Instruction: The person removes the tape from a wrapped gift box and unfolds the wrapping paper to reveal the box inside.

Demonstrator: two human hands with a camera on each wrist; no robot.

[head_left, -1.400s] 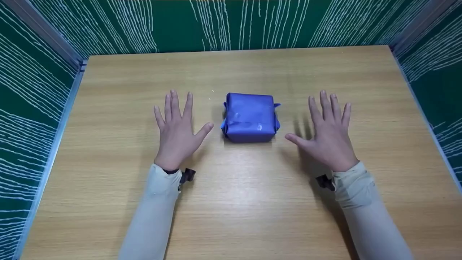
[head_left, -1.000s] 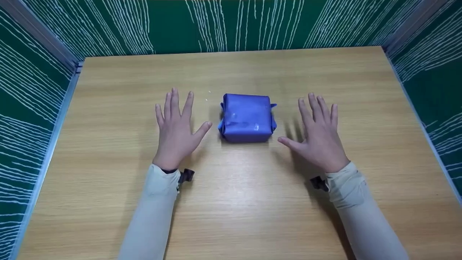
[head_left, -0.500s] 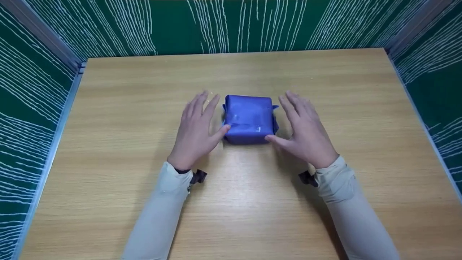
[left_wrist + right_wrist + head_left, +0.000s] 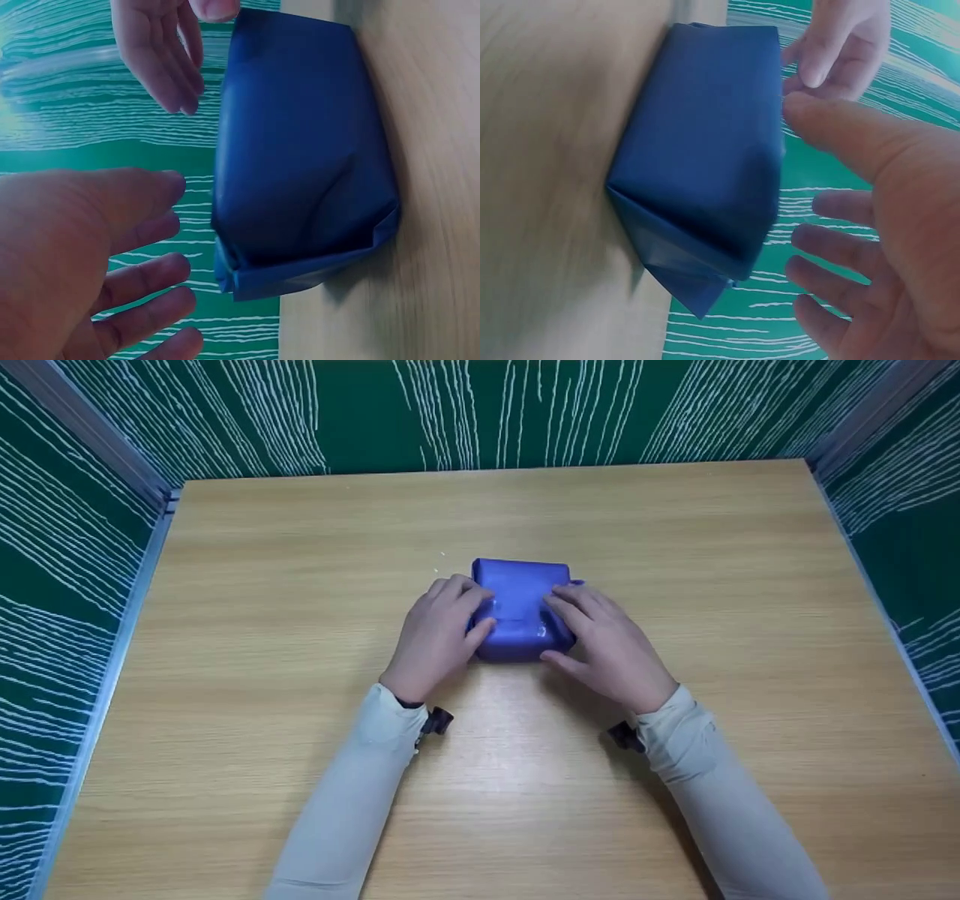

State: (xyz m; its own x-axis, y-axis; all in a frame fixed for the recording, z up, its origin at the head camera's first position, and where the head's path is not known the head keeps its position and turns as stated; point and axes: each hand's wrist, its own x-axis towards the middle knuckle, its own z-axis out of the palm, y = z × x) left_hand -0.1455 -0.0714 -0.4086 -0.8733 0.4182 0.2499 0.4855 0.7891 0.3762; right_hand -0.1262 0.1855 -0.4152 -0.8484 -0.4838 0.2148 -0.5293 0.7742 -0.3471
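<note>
A blue wrapped package [image 4: 519, 585] lies on the wooden table, its paper folded at the ends. My left hand [image 4: 435, 637] hovers at its left side, fingers loosely bent over the near left edge. On the other side, my right hand [image 4: 616, 652] reaches over the right edge with relaxed fingers. In the left wrist view the left fingers stand apart from the package [image 4: 292, 135]. The right wrist view has the right thumb close to the package's upper edge [image 4: 769, 112]; whether it touches, I cannot tell. A folded paper flap [image 4: 682, 285] sticks out at that end.
The wooden table [image 4: 300, 540] is bordered by green panels [image 4: 360, 420] with white lines at the back and both sides. Small white specks lie left of the package. A small black device [image 4: 437, 721] sits at the left wrist, another [image 4: 626, 736] at the right.
Both hands have moved inward from either side, the fingers going from spread to loosely bent over the package's edges. The package stays in about the same place.
</note>
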